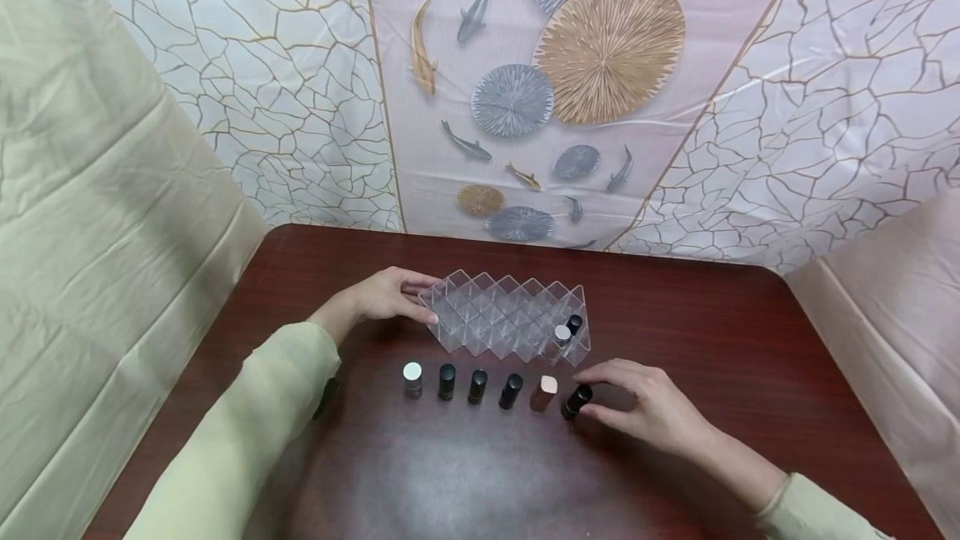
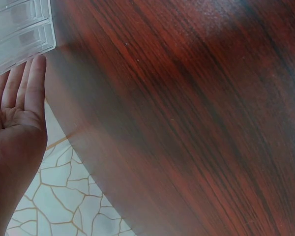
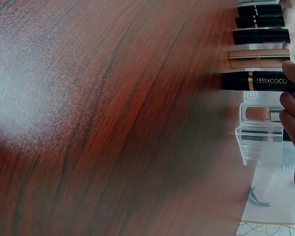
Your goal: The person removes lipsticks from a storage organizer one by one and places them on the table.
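My left hand (image 1: 386, 294) rests at the left end of a clear lipstick organizer (image 1: 491, 315), its thumb and fingers on either side of the corner. In the left wrist view its fingers (image 2: 34, 88) are straight against the organizer's edge. My right hand (image 1: 656, 407) pinches the top of a black lipstick (image 1: 577, 401) between thumb and fingers, at the right end of a row. That lipstick has a gold band and lettering in the right wrist view. Beside it stands a rose-gold lipstick (image 1: 543, 392). Two lipsticks, one white-topped (image 1: 562, 333) and one black-topped (image 1: 574, 323), stand in the organizer's right end.
Further left in the row are black lipsticks (image 1: 511, 391) and a white-capped one (image 1: 412, 379), upright before the organizer. A dark object (image 1: 327, 398) lies partly hidden by the left sleeve. Patterned fabric (image 1: 517, 165) hangs behind the dark red wooden table (image 1: 465, 473).
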`<move>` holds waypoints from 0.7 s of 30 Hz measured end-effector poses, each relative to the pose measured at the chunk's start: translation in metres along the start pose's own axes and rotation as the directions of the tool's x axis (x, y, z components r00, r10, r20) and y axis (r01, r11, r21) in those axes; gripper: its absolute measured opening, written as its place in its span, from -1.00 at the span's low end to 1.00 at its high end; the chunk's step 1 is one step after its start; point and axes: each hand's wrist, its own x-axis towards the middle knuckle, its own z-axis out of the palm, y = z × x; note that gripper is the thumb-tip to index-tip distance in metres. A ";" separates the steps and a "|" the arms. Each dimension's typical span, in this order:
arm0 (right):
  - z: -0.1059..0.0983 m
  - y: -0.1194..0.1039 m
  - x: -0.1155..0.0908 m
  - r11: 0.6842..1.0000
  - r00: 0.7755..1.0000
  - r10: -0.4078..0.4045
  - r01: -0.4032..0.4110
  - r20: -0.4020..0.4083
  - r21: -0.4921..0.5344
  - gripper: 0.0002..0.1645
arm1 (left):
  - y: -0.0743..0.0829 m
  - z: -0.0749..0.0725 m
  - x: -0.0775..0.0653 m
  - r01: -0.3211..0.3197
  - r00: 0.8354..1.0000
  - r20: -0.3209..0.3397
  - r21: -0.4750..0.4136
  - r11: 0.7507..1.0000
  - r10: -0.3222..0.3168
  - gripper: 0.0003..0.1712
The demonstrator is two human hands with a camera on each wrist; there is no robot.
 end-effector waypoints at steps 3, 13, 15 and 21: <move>-0.002 0.000 0.001 1.000 1.000 0.006 -0.006 0.009 -0.008 -0.41 | 0.000 0.000 0.000 -0.002 1.000 0.000 -0.007 1.000 0.002 -0.18; -0.015 0.003 0.011 0.999 1.000 0.007 -0.006 0.021 -0.040 -0.39 | 0.002 0.000 -0.002 0.004 1.000 -0.005 0.000 1.000 -0.004 -0.18; -0.018 0.004 0.015 0.999 1.000 -0.011 0.012 0.013 -0.042 -0.36 | 0.002 0.000 -0.002 0.000 1.000 -0.003 0.001 1.000 0.000 -0.18; -0.026 0.008 0.029 0.995 0.997 -0.075 0.073 -0.021 -0.063 -0.38 | 0.002 0.000 -0.001 0.002 1.000 -0.005 0.017 1.000 -0.002 -0.17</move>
